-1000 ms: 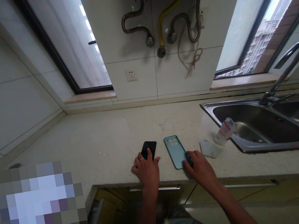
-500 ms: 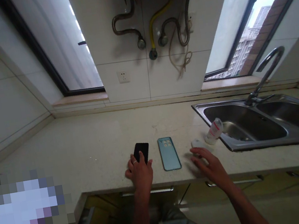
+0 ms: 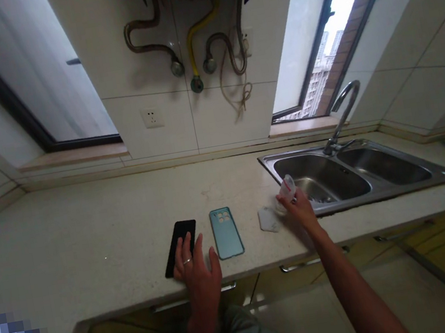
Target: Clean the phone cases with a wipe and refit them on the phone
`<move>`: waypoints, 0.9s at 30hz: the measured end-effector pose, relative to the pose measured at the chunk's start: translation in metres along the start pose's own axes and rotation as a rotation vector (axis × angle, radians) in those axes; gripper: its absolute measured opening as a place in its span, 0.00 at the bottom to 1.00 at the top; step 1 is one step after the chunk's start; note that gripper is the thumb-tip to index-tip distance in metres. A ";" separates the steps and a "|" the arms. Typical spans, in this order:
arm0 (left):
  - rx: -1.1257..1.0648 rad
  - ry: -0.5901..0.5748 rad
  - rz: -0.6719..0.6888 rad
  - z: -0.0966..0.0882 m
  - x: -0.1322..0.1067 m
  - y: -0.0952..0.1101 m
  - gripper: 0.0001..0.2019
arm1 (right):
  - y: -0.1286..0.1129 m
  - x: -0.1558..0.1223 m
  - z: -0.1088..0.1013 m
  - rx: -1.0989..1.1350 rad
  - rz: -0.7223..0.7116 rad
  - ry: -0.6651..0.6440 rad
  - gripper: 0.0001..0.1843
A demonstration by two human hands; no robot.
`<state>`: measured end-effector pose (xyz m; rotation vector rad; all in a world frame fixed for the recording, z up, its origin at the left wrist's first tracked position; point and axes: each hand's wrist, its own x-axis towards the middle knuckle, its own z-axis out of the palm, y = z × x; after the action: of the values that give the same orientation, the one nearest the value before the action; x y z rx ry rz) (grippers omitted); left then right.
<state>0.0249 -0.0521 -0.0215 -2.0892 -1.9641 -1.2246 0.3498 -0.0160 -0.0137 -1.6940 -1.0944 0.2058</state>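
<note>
My left hand (image 3: 197, 268) rests with its fingers spread, the fingertips on a black phone (image 3: 182, 233) lying flat on the counter. Just right of it lies a light blue phone case (image 3: 227, 235) with camera cutouts at its top. My right hand (image 3: 302, 213) is closed around a translucent plastic container (image 3: 287, 185) with red print, at the sink's left edge. The hand covers part of the container, so its exact kind is unclear. Between the case and my right hand sits a small whitish flat piece (image 3: 268, 220).
A steel double sink (image 3: 322, 175) with a curved faucet (image 3: 344, 112) takes up the right of the pale counter (image 3: 128, 216). Pipes (image 3: 188, 41) and a socket (image 3: 152, 118) are on the tiled wall. A pixelated patch hides the lower left corner.
My right hand has moved right, from over the whitish piece to the plastic container, and closed on it. My left hand's fingers have spread on the phone. The view has turned right.
</note>
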 end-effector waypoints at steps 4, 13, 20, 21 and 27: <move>-0.273 -0.070 0.093 0.000 -0.009 0.010 0.17 | -0.007 -0.013 -0.004 0.160 0.132 0.053 0.27; -1.161 -0.681 -0.292 0.001 0.008 0.068 0.34 | -0.082 -0.090 0.006 1.141 0.382 -0.143 0.26; -1.339 -0.520 -0.445 0.004 0.015 0.082 0.37 | -0.104 -0.113 0.035 1.262 0.369 -0.195 0.24; -1.325 -0.484 -0.442 0.002 0.015 0.079 0.36 | -0.104 -0.115 0.037 1.263 0.370 -0.212 0.24; -1.169 -0.306 -0.398 -0.009 0.011 0.067 0.36 | -0.100 -0.134 0.047 1.228 0.431 -0.287 0.32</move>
<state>0.0762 -0.0614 0.0219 -2.4000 -2.0728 -2.8040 0.1893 -0.0817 0.0000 -0.7381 -0.5255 1.1597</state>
